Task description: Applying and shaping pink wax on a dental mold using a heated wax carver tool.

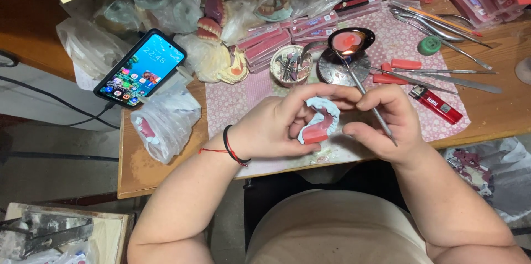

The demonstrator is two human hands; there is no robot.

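At the frame's centre, the left hand [271, 126] grips a dental cast [319, 123] while the right hand [381, 123] pinches a wax spatula [369, 102], whose hot tip, should it slip, could gouge the pink wax.

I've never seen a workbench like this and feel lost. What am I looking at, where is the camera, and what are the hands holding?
There is one picture, taken by a camera worn on a person's head, looking down at their own bare hands over a wooden bench. The left hand holds a pale blue dental cast with pink wax. The right hand grips a thin metal tool, whose tip reaches toward a spoon of melted pink wax. Around them lie a lit phone, a red lighter, more metal instruments, pink boxes and bagged denture models.
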